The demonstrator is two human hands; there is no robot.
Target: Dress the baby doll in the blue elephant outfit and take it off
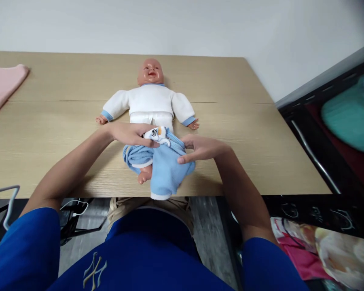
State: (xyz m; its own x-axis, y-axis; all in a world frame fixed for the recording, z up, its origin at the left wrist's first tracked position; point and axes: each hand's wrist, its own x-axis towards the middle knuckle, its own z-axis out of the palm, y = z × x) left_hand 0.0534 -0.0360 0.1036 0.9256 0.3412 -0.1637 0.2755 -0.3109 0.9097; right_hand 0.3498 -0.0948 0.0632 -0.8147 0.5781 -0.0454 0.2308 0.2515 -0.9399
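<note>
A baby doll [151, 72] lies on its back on the wooden table, head toward the wall. It wears a white top [151, 99] with blue cuffs. Light blue pants [168, 167] with white hems are bunched round its lower legs, and one bare foot [144, 175] pokes out at a hem. The other foot is hidden by the cloth. My left hand [133, 134] grips the pants near a printed white patch, thumb over the cloth. My right hand [200, 147] holds the pants' other side between thumb and fingers; its fingertips are partly hidden by the fabric.
A pink cloth [4, 85] lies at the table's left edge. Beyond the table [245, 101] is a pale wall. To the right stands a dark rack with a teal item [352, 113]; a clear plastic bag [339, 254] sits below. A white cable [10, 206] hangs at lower left.
</note>
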